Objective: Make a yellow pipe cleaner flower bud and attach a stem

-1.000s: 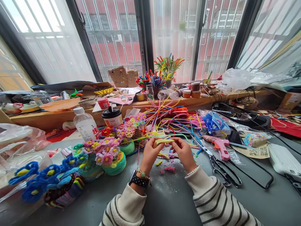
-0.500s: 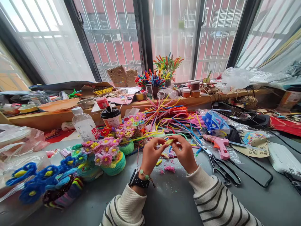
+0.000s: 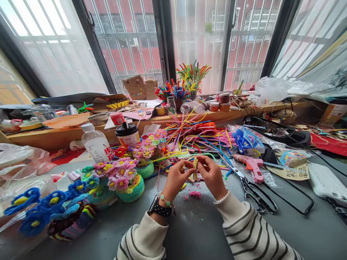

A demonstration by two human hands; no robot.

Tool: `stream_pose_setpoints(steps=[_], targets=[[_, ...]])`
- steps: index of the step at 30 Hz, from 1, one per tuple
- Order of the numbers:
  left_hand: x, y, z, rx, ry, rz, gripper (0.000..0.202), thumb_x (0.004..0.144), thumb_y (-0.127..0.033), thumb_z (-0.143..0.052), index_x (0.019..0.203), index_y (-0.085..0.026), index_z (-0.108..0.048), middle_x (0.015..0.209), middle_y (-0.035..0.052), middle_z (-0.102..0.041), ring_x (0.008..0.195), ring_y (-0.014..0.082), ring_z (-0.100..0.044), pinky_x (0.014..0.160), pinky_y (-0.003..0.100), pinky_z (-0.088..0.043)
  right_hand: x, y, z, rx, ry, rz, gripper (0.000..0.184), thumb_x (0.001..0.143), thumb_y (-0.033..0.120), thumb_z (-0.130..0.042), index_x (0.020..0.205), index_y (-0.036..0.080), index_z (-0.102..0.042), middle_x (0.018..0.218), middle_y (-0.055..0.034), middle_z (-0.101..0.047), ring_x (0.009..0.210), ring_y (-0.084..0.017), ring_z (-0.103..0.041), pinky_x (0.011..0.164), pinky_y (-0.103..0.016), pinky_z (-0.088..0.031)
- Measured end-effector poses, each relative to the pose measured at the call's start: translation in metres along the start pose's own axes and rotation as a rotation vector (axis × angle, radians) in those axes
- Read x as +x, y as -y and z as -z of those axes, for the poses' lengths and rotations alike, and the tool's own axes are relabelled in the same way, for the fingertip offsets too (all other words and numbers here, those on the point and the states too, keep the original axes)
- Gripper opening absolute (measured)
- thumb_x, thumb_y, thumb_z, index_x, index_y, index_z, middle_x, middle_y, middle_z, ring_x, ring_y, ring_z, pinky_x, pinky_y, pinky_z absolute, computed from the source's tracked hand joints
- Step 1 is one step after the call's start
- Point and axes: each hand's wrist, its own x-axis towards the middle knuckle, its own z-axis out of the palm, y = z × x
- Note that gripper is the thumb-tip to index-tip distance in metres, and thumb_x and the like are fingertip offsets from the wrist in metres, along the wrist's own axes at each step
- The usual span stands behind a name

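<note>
Between my two hands, just above the grey table, a short yellow piece of pipe cleaner (image 3: 195, 169) is pinched, standing roughly upright. My left hand (image 3: 177, 177) grips it from the left with thumb and fingers. From the right, the fingertips of my right hand (image 3: 211, 176) press on the same piece. Its lower end pokes out below the fingertips. Underneath lie pink fuzz scraps (image 3: 195, 194) and fine glitter. Pink pipe-cleaner flowers (image 3: 123, 173) stand on a green base to the left of my left hand.
Scissors (image 3: 253, 191) and a pink glue gun (image 3: 252, 166) lie to the right, its black cord looping on the table. Loose pipe cleaners (image 3: 189, 133) spread behind my hands. A water bottle (image 3: 96, 144), a lidded cup (image 3: 128, 135) and blue flowers (image 3: 54, 200) stand left.
The yellow piece has turned from lying nearly sideways to upright between my fingertips. Both hands have stayed in about the same place.
</note>
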Motion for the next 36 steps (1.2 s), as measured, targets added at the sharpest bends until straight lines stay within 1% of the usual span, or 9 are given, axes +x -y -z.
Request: stream_pose_setpoints(steps=[3,7,13,15,21,25,28,32,36], targets=[[0.0005,-0.0018,0.0,-0.026,0.022,0.035,0.022,0.065,-0.034,-0.057,0.072,-0.013,-0.056,0.068,0.0016,-0.057,0.053,0.0083,-0.044,0.049,0.019,-0.038,0.0002,0.0001,0.0003,0.0,-0.006,0.002,0.021,0.076,0.024,-0.045,0.093,0.016,-0.053,0.084,-0.006,-0.061,0.073,-0.015,-0.058,0.062,-0.026,-0.048],[0.0006,-0.0011,0.0012,-0.037,0.071,0.026,0.02,0.067,-0.032,-0.055,0.073,-0.013,-0.055,0.069,0.002,-0.056,0.057,0.0094,-0.046,0.054,0.02,-0.04,0.0003,0.0014,0.0015,-0.032,0.003,0.014,0.023,0.076,0.023,-0.044,0.096,0.017,-0.053,0.075,-0.0033,-0.059,0.068,-0.014,-0.057,0.058,-0.023,-0.047],[0.0015,-0.0004,0.0044,0.009,0.081,0.02,0.016,0.066,-0.03,-0.055,0.069,-0.014,-0.053,0.067,0.0007,-0.054,0.057,0.0088,-0.045,0.051,0.019,-0.037,0.0001,0.0022,0.0033,-0.063,0.049,0.024,0.024,0.077,0.024,-0.042,0.097,0.017,-0.054,0.07,-0.0011,-0.058,0.058,-0.011,-0.055,0.055,-0.022,-0.046],[0.0014,-0.0006,0.0049,0.015,0.082,0.017,0.016,0.066,-0.03,-0.055,0.068,-0.014,-0.053,0.067,0.0005,-0.054,0.057,0.0087,-0.044,0.052,0.019,-0.037,0.0002,0.0021,0.0035,-0.077,0.056,0.03,0.023,0.077,0.023,-0.042,0.095,0.017,-0.055,0.071,-0.0017,-0.059,0.059,-0.012,-0.055,0.056,-0.022,-0.046],[-0.0002,-0.0006,0.0038,-0.035,0.106,0.022,0.019,0.066,-0.034,-0.055,0.068,-0.015,-0.052,0.069,0.0006,-0.054,0.062,0.0104,-0.048,0.057,0.02,-0.04,0.0011,0.0012,0.0031,-0.055,0.054,0.029,0.02,0.076,0.023,-0.043,0.089,0.017,-0.058,0.086,-0.005,-0.062,0.072,-0.015,-0.059,0.063,-0.025,-0.048],[-0.0013,-0.003,0.0017,-0.059,0.106,0.041,0.023,0.066,-0.037,-0.056,0.071,-0.015,-0.052,0.066,0.0004,-0.054,0.061,0.0109,-0.049,0.057,0.021,-0.04,0.0012,-0.0003,0.0021,-0.06,0.031,0.024,0.019,0.076,0.024,-0.044,0.087,0.017,-0.058,0.086,-0.0058,-0.062,0.073,-0.016,-0.059,0.064,-0.026,-0.049],[-0.002,-0.005,0.0008,-0.022,0.116,0.033,0.022,0.067,-0.036,-0.054,0.071,-0.014,-0.053,0.064,0.0002,-0.053,0.058,0.0106,-0.048,0.055,0.021,-0.039,0.0006,-0.0012,0.0014,-0.049,0.022,0.009,0.019,0.076,0.025,-0.045,0.087,0.016,-0.058,0.085,-0.0062,-0.063,0.072,-0.016,-0.06,0.065,-0.027,-0.049],[-0.0026,-0.0045,0.0006,0.053,0.094,0.017,0.019,0.068,-0.033,-0.052,0.071,-0.014,-0.055,0.066,0.0007,-0.054,0.055,0.0089,-0.045,0.052,0.019,-0.037,0.0001,0.0009,0.0017,-0.034,0.035,0.013,0.023,0.077,0.024,-0.044,0.096,0.017,-0.055,0.079,-0.0039,-0.063,0.067,-0.015,-0.059,0.062,-0.026,-0.049],[-0.0026,-0.0027,0.0004,0.056,0.088,0.006,0.017,0.069,-0.031,-0.051,0.069,-0.015,-0.054,0.066,0.0007,-0.055,0.059,0.0102,-0.047,0.054,0.019,-0.038,-0.0003,0.0039,0.0029,-0.089,0.015,0.06,0.023,0.077,0.021,-0.042,0.092,0.02,-0.059,0.084,-0.0033,-0.063,0.069,-0.014,-0.059,0.064,-0.026,-0.048]])
